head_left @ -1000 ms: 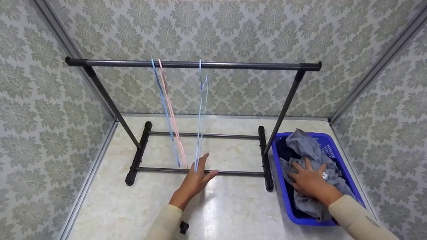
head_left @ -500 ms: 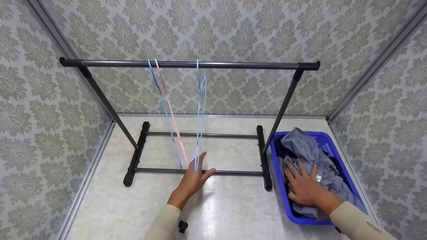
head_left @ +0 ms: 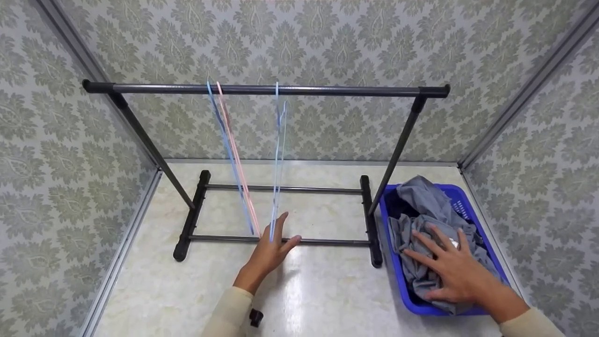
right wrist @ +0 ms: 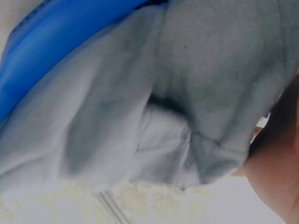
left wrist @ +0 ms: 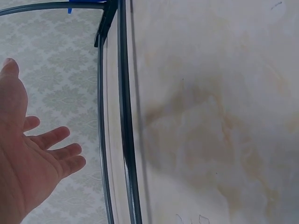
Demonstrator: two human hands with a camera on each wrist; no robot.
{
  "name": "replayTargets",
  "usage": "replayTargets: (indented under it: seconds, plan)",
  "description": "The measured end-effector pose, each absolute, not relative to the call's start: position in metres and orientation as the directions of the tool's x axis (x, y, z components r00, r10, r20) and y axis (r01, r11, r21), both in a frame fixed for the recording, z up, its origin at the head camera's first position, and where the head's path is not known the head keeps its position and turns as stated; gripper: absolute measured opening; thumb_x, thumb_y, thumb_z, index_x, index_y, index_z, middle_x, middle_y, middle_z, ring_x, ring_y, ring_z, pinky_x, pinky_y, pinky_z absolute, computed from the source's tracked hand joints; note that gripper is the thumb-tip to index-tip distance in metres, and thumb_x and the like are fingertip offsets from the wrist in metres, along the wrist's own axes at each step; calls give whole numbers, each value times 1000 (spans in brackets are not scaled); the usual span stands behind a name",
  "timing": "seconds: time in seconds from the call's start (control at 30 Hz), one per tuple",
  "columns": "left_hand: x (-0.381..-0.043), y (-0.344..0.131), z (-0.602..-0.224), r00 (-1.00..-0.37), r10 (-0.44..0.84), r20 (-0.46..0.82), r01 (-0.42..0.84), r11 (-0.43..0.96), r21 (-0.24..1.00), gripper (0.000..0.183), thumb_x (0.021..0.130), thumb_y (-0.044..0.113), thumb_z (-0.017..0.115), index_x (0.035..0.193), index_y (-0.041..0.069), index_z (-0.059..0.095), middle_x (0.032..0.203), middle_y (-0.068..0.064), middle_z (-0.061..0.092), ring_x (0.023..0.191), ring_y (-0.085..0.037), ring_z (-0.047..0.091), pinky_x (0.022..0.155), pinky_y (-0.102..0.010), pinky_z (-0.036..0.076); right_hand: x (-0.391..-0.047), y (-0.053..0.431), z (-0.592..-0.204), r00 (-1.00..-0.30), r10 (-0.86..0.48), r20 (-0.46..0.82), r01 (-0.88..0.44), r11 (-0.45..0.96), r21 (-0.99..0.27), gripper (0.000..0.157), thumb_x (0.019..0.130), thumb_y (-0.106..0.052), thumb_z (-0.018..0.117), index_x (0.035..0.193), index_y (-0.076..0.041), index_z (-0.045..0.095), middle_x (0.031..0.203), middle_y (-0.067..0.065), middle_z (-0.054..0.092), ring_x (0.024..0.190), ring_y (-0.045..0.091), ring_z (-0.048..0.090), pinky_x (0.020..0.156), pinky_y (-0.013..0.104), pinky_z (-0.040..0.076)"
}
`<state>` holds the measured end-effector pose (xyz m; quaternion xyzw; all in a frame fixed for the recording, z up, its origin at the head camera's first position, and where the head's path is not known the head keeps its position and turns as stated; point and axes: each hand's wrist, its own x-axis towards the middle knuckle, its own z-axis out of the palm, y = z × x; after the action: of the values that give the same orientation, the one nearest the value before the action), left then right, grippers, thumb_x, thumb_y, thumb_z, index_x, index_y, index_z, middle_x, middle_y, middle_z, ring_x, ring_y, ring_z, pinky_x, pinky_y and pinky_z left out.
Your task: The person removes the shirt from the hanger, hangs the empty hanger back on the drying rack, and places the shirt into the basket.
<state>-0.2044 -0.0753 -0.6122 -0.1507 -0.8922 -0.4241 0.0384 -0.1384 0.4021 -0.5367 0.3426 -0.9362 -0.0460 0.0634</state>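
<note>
My left hand (head_left: 269,255) is held out below the rack's top bar (head_left: 327,91), fingers relaxed and slightly spread, holding nothing. A light blue hanger (head_left: 274,168) hangs from that bar and overlaps the hand in the head view. The left wrist view shows the palm (left wrist: 32,163) bare. At the right, my right hand (head_left: 461,271) lies with spread fingers over a grey cloth garment (head_left: 423,199) heaped in a blue basket (head_left: 398,281). Close up in the right wrist view, grey fabric (right wrist: 210,60) fills most of the frame, beside part of the hand (right wrist: 275,163).
A blue hanger (head_left: 228,145) and a pink hanger (head_left: 238,164) hang further left on the bar. The rack's black feet (head_left: 189,229) and lower rails (head_left: 323,242) stand on the pale floor (head_left: 327,290). Patterned walls (head_left: 318,47) enclose the back and sides.
My right hand has drawn back to the right across the basket, and the grey garment's folds have shifted. The left hand has stayed nearly in place.
</note>
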Motion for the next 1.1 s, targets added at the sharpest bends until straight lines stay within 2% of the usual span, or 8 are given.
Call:
replayTargets:
  seconds: [0.1, 0.27, 0.37, 0.47, 0.57, 0.63, 0.8, 1.1]
  plan:
    - [-204, -76, -611, -950, 237, 201, 305, 589, 749, 80, 100, 51, 63, 159, 6, 33, 152, -29, 45, 143, -44, 45, 113, -62, 41, -134, 409, -532, -808, -588, 34, -578, 803, 146, 121, 55, -86, 78, 158, -37, 40, 170, 12, 24, 149, 57, 25, 98, 93, 17]
    - [-203, -78, -612, -971, 202, 130, 225, 575, 786, 81, 98, 54, 64, 161, 12, 35, 155, -26, 44, 142, -43, 46, 113, -61, 41, -132, 409, -525, -917, -383, -109, -395, 909, 133, 152, 44, -81, 86, 167, -33, 10, 173, 18, 1, 146, 67, 16, 90, 97, 15]
    - [-202, -79, -612, -975, 191, 113, 202, 550, 810, 80, 98, 55, 64, 160, 12, 37, 156, -24, 44, 144, -42, 45, 116, -59, 39, -130, 406, -524, -951, -265, -160, -285, 951, 116, 163, 42, -76, 90, 167, -29, -3, 171, 24, -8, 137, 76, 18, 82, 97, 21]
    - [-202, -80, -612, -973, 190, 133, 216, 539, 814, 79, 98, 53, 65, 158, 9, 40, 155, -24, 45, 145, -41, 44, 117, -59, 38, -132, 405, -528, -962, -228, -154, -246, 962, 116, 165, 41, -72, 93, 166, -26, -5, 169, 30, -5, 127, 80, 29, 73, 93, 34]
    - [-202, -82, -612, -974, 178, 143, 217, 535, 816, 78, 98, 51, 66, 157, 8, 41, 153, -25, 47, 144, -42, 45, 116, -59, 38, -137, 409, -539, -952, -289, -99, -302, 942, 150, 163, 43, -68, 95, 167, -23, -1, 167, 34, 3, 112, 74, 49, 66, 81, 48]
    - [-201, -82, -613, -976, 168, 139, 208, 524, 826, 78, 97, 51, 68, 157, 9, 41, 153, -25, 47, 143, -43, 45, 116, -60, 38, -141, 414, -550, -927, -372, -44, -374, 911, 177, 160, 44, -66, 95, 167, -20, 3, 165, 36, 10, 101, 66, 58, 59, 64, 56]
    - [-203, -84, -612, -977, 176, 124, 199, 519, 831, 81, 96, 53, 68, 159, 11, 39, 155, -25, 44, 144, -42, 44, 116, -60, 38, -145, 431, -576, -823, -560, 93, -524, 813, 253, 153, 45, -69, 93, 165, -12, 17, 160, 39, 22, 90, 58, 64, 43, 37, 54]
    - [-202, -87, -614, -979, 176, 105, 186, 540, 821, 82, 95, 55, 68, 159, 13, 38, 156, -23, 44, 144, -42, 45, 116, -61, 38, -143, 454, -609, -754, -640, 147, -562, 745, 359, 143, 58, -83, 80, 166, -15, 16, 165, 35, 16, 90, 56, 66, 46, 47, 52]
